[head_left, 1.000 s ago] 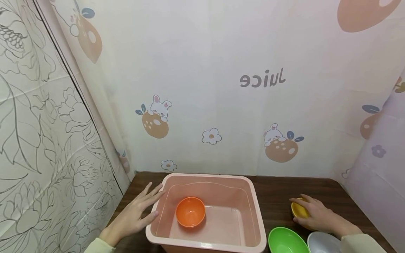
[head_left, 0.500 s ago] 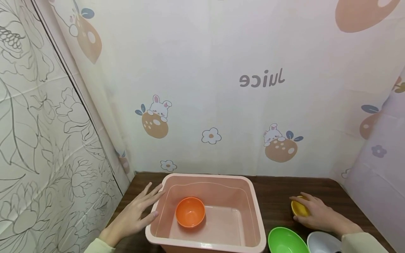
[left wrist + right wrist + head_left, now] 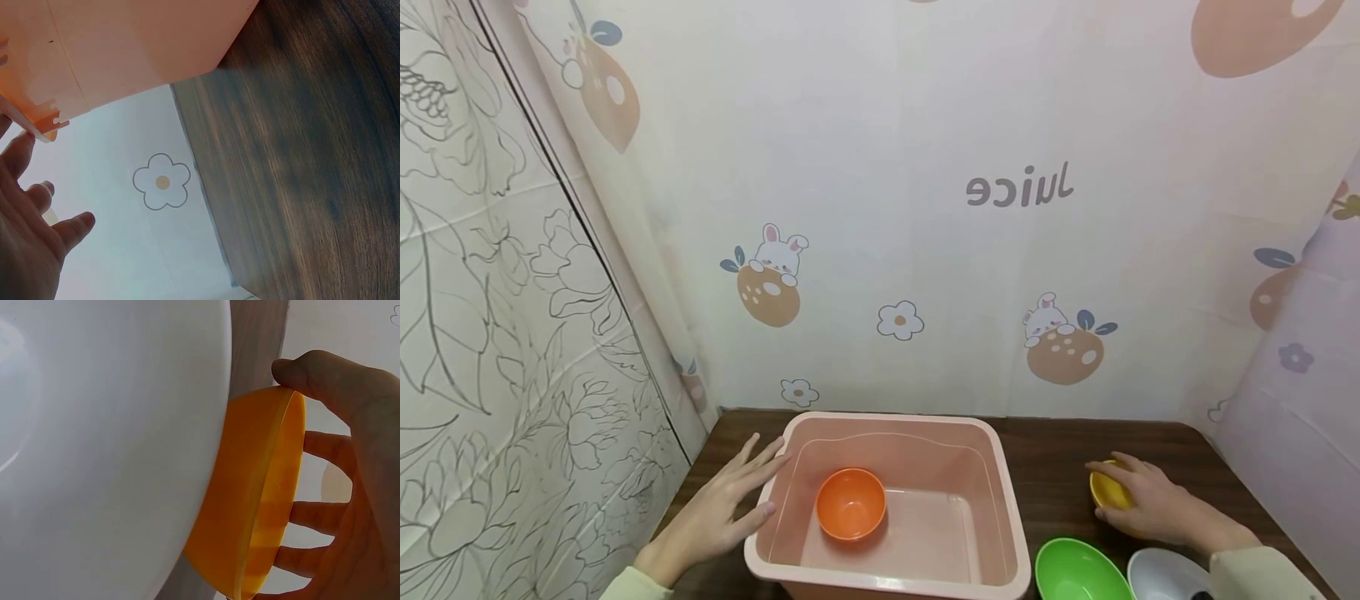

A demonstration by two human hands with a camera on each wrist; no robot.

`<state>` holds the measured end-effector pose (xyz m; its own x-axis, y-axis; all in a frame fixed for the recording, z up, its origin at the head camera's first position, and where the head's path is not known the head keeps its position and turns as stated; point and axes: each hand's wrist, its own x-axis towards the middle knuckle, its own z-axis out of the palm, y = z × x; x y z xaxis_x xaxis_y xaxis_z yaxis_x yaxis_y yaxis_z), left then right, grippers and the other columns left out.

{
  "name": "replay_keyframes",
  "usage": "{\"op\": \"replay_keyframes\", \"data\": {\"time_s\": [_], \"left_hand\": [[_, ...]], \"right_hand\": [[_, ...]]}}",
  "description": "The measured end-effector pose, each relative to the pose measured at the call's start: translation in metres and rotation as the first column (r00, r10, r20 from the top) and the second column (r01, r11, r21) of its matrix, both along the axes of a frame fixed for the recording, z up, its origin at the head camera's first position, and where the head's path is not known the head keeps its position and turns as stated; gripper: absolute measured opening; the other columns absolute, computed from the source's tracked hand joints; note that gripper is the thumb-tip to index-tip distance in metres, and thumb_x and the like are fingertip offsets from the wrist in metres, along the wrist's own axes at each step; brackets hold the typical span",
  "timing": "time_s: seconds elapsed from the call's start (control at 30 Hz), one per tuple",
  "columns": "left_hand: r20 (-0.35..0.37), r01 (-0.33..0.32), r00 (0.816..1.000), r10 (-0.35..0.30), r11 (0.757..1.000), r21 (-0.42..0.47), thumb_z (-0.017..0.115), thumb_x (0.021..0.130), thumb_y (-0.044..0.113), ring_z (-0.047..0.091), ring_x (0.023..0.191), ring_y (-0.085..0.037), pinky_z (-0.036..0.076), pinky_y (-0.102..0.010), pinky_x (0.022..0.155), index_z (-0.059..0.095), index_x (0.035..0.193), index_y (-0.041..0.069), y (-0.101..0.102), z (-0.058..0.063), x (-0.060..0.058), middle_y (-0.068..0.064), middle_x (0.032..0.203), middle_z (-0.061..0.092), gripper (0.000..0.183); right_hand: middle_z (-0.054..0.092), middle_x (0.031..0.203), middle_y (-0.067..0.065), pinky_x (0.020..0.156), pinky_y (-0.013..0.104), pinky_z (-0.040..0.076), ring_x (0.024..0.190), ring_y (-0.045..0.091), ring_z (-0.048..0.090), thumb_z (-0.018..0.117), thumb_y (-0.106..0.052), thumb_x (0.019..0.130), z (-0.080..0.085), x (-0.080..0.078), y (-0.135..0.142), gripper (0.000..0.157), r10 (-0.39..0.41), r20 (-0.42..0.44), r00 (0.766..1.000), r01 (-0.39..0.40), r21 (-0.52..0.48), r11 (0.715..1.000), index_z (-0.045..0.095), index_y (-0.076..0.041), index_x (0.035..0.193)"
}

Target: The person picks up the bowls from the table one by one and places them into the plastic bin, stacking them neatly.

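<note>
My left hand (image 3: 718,508) lies with spread, straight fingers at the left rim of a pink plastic tub (image 3: 1015,533). In the left wrist view, its fingertips reach the underside of the tub's rim (image 3: 28,125). An orange bowl (image 3: 852,504) sits upright inside the tub, toward the left. Over on the right, my right hand (image 3: 1157,508) grips a small yellow bowl (image 3: 1108,492) from above. The right wrist view has the thumb on one side of the yellow bowl's rim (image 3: 275,456) and the fingers spread along it; part of the bowl is hidden behind a white bowl.
A green bowl (image 3: 1081,575) and the white bowl (image 3: 1165,575) stand right of the tub, cut off by the frame's lower edge. The dark wooden table (image 3: 1052,450) ends at a printed curtain (image 3: 925,208) behind, with another patterned sheet (image 3: 512,333) on the left.
The fingers of my right hand have shifted slightly up over the yellow bowl. My left hand, the tub and the other bowls have not visibly moved.
</note>
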<state>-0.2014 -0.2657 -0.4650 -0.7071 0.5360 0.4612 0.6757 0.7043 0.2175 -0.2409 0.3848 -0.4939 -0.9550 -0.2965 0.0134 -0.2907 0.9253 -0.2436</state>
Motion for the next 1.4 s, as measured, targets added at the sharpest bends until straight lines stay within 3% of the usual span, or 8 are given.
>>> {"op": "replay_keyframes", "data": {"time_s": [0.3, 0.93, 1.2, 1.4], "left_hand": [[0.006, 0.002, 1.000, -0.002, 1.000, 0.001, 0.071, 0.093, 0.030, 0.031, 0.153, -0.043, 0.044, -0.068, 0.106, 0.052, 0.153, 0.020, -0.001, -0.001, -0.001, -0.003, 0.163, 0.044, 0.063], [0.009, -0.006, 1.000, 0.006, 1.000, -0.007, 0.071, 0.094, 0.031, 0.030, 0.154, -0.041, 0.043, -0.068, 0.107, 0.050, 0.154, 0.022, -0.001, -0.001, -0.002, -0.003, 0.164, 0.043, 0.064], [0.008, -0.004, 1.000, 0.004, 1.000, -0.003, 0.071, 0.093, 0.030, 0.029, 0.155, -0.040, 0.043, -0.067, 0.108, 0.051, 0.153, 0.021, 0.000, -0.001, -0.003, -0.003, 0.164, 0.043, 0.064], [0.010, -0.010, 1.000, 0.010, 1.000, -0.004, 0.070, 0.094, 0.031, 0.028, 0.155, -0.039, 0.043, -0.068, 0.107, 0.050, 0.154, 0.022, -0.002, -0.002, -0.002, -0.002, 0.164, 0.042, 0.064]], "right_hand": [[0.048, 0.140, 0.039, 0.062, 0.060, 0.057, 0.109, 0.058, 0.057, 0.085, -0.042, 0.078, 0.008, -0.001, -0.004, 0.066, 0.005, -0.077, 0.997, -0.005, -0.001, 1.000, 0.065, -0.011, 0.133], [0.050, 0.141, 0.036, 0.065, 0.072, 0.054, 0.114, 0.058, 0.056, 0.084, -0.044, 0.079, 0.036, -0.014, -0.012, 0.065, 0.020, -0.116, 0.993, -0.016, 0.034, 0.999, 0.066, -0.015, 0.133], [0.047, 0.143, 0.038, 0.064, 0.066, 0.056, 0.113, 0.059, 0.055, 0.083, -0.046, 0.079, 0.041, -0.015, -0.011, 0.067, 0.020, -0.097, 0.995, -0.018, 0.018, 1.000, 0.065, -0.013, 0.134], [0.049, 0.142, 0.035, 0.060, 0.051, 0.057, 0.108, 0.053, 0.059, 0.083, -0.047, 0.079, 0.045, -0.017, -0.011, 0.067, 0.025, -0.108, 0.994, -0.023, 0.016, 1.000, 0.065, -0.014, 0.134]]}}
